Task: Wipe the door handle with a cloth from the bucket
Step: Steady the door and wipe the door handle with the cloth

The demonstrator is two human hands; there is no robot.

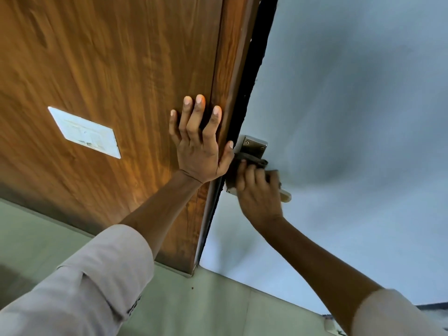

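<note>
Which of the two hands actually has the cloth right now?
The right hand: it presses the dark cloth against the door handle. The left hand is bare, fingers spread flat on the wooden door.

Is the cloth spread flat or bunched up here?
Bunched: the cloth is crumpled under the right hand, wrapped over the door handle.

A: Where's the left hand (197, 144)?

B: Flat on the wooden door (109, 69), fingers spread, pointing toward twelve o'clock, near the door's edge.

A: And the right hand (259, 190)?

B: At about four o'clock from the left, closed around a dark cloth (257, 163) pressed on the metal door handle (284, 196), below its screwed plate (253, 145).

A: Anything else?

B: A white label (84, 132) at nine o'clock.
</note>
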